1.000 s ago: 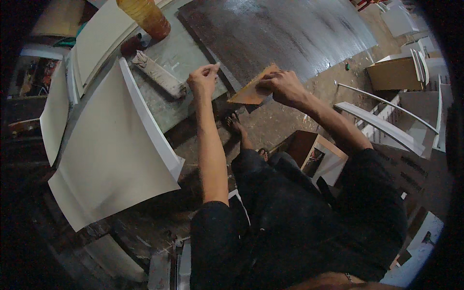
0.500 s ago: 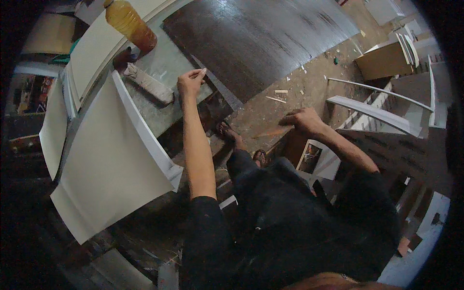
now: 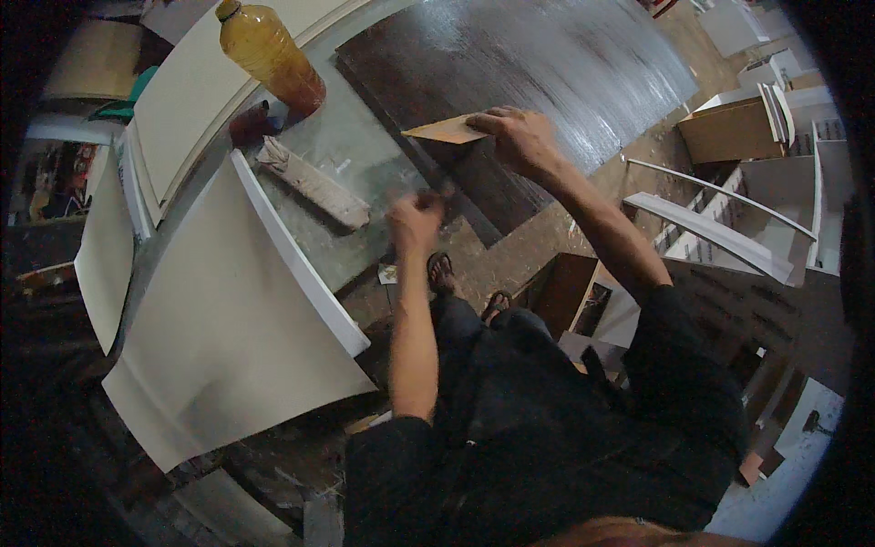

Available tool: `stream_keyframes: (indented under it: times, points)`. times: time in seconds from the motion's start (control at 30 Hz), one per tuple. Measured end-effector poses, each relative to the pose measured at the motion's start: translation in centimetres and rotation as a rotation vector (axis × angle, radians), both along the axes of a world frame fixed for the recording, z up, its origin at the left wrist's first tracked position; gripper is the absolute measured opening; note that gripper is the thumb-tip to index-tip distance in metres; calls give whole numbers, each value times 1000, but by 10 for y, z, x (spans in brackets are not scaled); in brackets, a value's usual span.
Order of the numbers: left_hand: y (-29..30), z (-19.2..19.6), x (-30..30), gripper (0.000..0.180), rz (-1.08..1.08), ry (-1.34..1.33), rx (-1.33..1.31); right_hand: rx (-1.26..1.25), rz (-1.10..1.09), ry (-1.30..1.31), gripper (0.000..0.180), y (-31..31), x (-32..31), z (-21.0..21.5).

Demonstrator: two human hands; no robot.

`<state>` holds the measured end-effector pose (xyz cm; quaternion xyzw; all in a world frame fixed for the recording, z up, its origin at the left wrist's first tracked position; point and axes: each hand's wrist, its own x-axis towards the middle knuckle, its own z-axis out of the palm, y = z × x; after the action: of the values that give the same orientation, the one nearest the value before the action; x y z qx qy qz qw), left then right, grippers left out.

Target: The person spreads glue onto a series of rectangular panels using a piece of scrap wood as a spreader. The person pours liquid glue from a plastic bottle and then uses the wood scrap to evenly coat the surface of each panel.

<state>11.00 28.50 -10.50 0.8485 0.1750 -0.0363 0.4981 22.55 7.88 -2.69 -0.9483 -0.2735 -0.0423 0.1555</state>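
My right hand point(image 3: 521, 139) grips a thin, flat, tan piece point(image 3: 451, 130) with a pointed end, like a small spreader. It is held over a large dark brown panel point(image 3: 547, 73) with a shiny, streaked surface. My left hand point(image 3: 416, 221) is beside the panel's near left corner, its fingers curled in but smeared by motion; whether it holds anything is unclear. Left of it, a long pale wrapped block point(image 3: 314, 187) lies on a greyish work surface point(image 3: 351, 132). Behind the block stands a clear plastic bottle point(image 3: 272, 59) with amber liquid, darker at the bottom.
A dark reddish container point(image 3: 251, 123) sits by the bottle. Large cream panels point(image 3: 232, 337) lean at the left. On the right are a white cabinet frame point(image 3: 775, 191), a white strip point(image 3: 711, 232) and a brown box-like piece point(image 3: 734, 132). My sandalled feet point(image 3: 441, 273) are below.
My right hand has swung up and left with the tan piece, from beside my legs to over the dark panel. My left hand has dropped lower and moved right. The view has shifted slightly.
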Motion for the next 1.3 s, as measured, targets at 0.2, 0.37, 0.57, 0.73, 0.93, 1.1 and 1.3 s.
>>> stream_keyframes:
  times: [0.2, 0.37, 0.57, 0.73, 0.93, 1.1, 1.3]
  points:
    - [-44, -7, -59, 40, 23, 71, -256, -102, 115, -164, 32, 31, 17, -39]
    - [-56, -9, -68, 34, 122, -107, -216, -130, 200, -48, 30, 13, -58, -37]
    - [-69, -26, -75, 27, 149, 77, -349, -59, -38, 44, 35, 27, -15, -2]
    - [-75, -5, -87, 20, 226, 113, -741, -146, -208, 15, 33, 37, 34, -6]
    - [-92, -23, -98, 16, 278, -73, -561, -159, -169, 38, 30, 52, 3, -24]
    - [-96, -42, -100, 14, 318, -188, -690, -139, -19, 99, 31, 76, -52, -20]
    - [-96, -34, -100, 13, 363, -244, -746, -129, 100, 107, 33, 72, -89, -16]
